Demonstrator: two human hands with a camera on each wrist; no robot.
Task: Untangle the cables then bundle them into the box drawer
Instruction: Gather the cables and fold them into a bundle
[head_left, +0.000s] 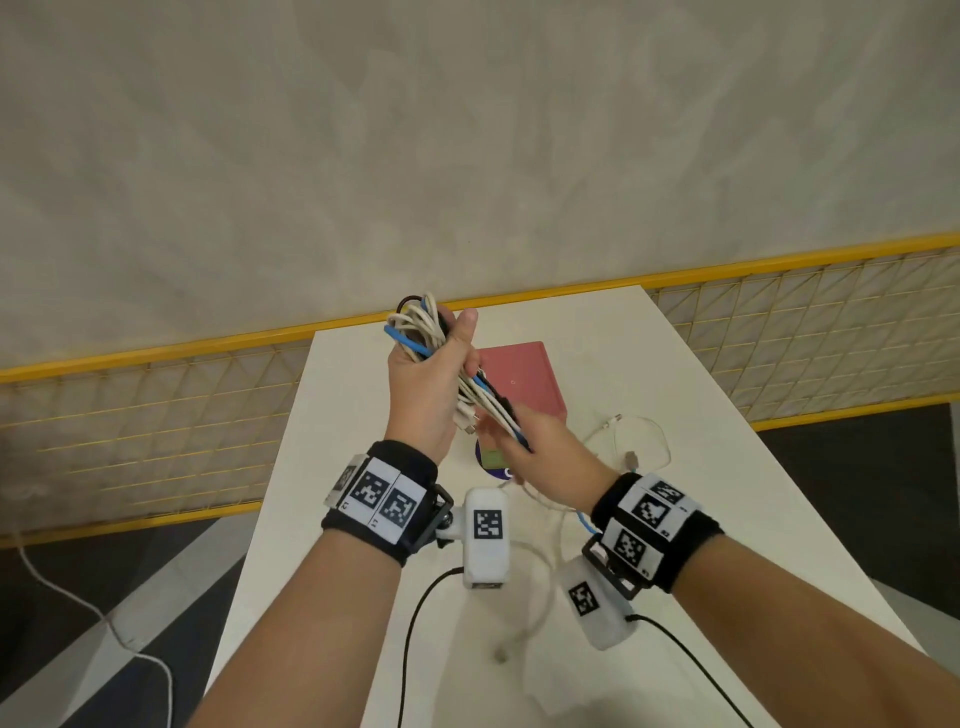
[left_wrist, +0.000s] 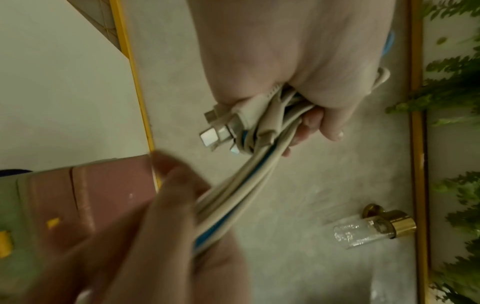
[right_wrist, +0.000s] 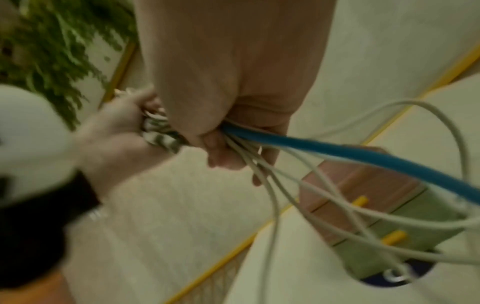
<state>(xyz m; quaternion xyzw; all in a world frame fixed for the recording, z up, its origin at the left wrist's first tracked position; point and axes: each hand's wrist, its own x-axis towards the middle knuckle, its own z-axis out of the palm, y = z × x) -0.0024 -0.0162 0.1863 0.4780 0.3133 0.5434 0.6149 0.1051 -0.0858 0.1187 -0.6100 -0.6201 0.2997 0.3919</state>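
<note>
A bundle of white, blue and black cables (head_left: 421, 332) is raised above the white table (head_left: 649, 364). My left hand (head_left: 436, 374) grips the folded loops in its fist, and several metal plugs (left_wrist: 215, 131) stick out below it. My right hand (head_left: 524, 436) grips the trailing strands just below, with the blue cable (right_wrist: 337, 152) and white cables (right_wrist: 298, 185) running out of its fist. The pink box drawer (head_left: 519, 379) stands on the table behind both hands, its green lower drawers with yellow handles (right_wrist: 393, 236) seen in the right wrist view.
Loose white cable ends (head_left: 634, 441) lie on the table right of the box, and more hang toward the near edge (head_left: 540, 603). A yellow mesh fence (head_left: 779, 322) runs behind the table. A dark blue round thing (right_wrist: 397, 275) sits under the box.
</note>
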